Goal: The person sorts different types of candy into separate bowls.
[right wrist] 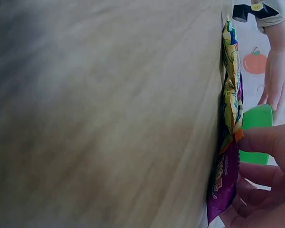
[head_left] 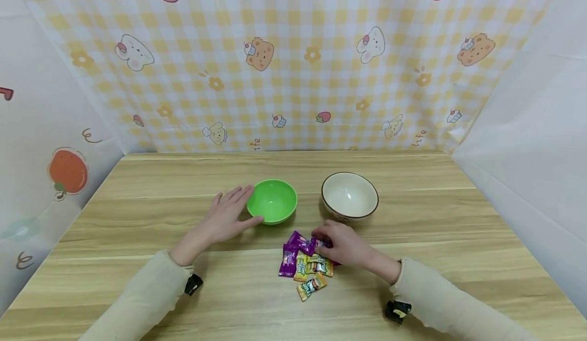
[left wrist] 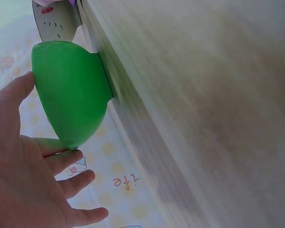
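My left hand (head_left: 227, 218) touches the left side of a small green bowl (head_left: 272, 202). In the left wrist view the thumb and a fingertip meet the green bowl's (left wrist: 69, 95) rim, the other fingers spread. My right hand (head_left: 344, 244) is over a small pile of wrapped candies, thumb and forefinger apart around a purple candy packet (head_left: 320, 245). In the right wrist view the fingertips are beside a purple packet (right wrist: 225, 183) lying on the table. Yellow candy packets (head_left: 301, 267) lie next to it, with more purple packets (head_left: 288, 260) to the left.
A cream bowl (head_left: 350, 195) with a dark rim stands behind the right hand, to the right of the green bowl. One yellow-orange packet (head_left: 312, 286) lies nearest the front of the wooden table (head_left: 220, 300). A checked cloth (head_left: 293, 86) hangs behind the table.
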Demonstrator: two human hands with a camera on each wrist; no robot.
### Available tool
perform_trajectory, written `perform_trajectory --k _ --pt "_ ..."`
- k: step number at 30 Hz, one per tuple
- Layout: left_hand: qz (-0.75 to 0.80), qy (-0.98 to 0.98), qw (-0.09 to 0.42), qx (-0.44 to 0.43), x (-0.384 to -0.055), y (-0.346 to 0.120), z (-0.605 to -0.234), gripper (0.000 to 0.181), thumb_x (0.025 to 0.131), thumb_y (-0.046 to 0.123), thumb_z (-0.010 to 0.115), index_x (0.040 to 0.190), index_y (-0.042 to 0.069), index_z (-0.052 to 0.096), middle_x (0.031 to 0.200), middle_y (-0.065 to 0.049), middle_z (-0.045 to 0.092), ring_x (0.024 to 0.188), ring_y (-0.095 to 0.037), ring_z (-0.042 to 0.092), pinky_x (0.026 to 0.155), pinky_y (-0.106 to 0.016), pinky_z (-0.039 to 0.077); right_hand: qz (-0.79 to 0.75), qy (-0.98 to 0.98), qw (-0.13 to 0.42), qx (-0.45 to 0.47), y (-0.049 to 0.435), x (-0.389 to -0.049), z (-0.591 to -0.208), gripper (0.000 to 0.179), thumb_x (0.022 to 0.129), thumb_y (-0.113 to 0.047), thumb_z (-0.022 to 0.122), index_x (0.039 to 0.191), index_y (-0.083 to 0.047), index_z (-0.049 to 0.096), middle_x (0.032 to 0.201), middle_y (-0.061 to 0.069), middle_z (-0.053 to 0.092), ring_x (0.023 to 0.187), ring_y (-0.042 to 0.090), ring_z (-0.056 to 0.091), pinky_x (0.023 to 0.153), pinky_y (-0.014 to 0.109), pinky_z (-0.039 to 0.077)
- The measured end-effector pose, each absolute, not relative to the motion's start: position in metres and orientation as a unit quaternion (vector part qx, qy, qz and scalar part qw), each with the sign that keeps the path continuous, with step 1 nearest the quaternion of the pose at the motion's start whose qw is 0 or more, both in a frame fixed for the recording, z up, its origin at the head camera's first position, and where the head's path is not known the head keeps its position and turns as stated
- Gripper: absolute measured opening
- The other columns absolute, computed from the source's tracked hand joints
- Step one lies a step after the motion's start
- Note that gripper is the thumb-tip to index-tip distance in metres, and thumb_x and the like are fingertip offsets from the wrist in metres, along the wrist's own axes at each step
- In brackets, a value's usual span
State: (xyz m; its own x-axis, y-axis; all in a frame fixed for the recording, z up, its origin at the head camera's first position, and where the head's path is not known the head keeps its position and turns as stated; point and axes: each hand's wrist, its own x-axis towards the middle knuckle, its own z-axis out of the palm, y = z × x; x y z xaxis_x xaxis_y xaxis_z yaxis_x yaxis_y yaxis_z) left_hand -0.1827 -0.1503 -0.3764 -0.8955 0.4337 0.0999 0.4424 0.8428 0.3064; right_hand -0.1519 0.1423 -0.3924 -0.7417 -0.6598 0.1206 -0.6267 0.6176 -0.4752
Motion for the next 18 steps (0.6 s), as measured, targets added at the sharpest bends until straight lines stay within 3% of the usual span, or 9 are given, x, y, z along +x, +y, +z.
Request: perform_trajectory --k 11,18 --pt "-0.168 -0.959 0.011 -0.227 -0.1806 -0.1494 -0.3747 0.085 0.080 0.060 0.046 0.138 0.002 0.026 0.140 -0.014 0.026 0.126 -0.035 0.020 0.096 -0.060 0.010 -0.247 0.896 0.057 -0.365 0.1417 -0.1536 -0.3898 0.020 0.074 -0.011 0.068 0.090 -0.009 0.058 0.086 -0.003 0.054 0.077 0.010 0.050 0.068 0.027 0.043" --pt "-0.173 -0.959 0.011 -0.224 -0.1794 -0.1492 -0.3736 0.084 0.080 0.059 0.049 0.138 0.002 0.026 0.140 -0.014 0.027 0.126 -0.034 0.020 0.096 -0.061 0.010 -0.255 0.899 0.068 -0.350 0.1424 -0.1546 -0.3852 0.016 0.076 -0.013 0.067 0.089 -0.014 0.057 0.075 -0.010 0.052 0.065 0.007 0.046 0.056 0.022 0.040"
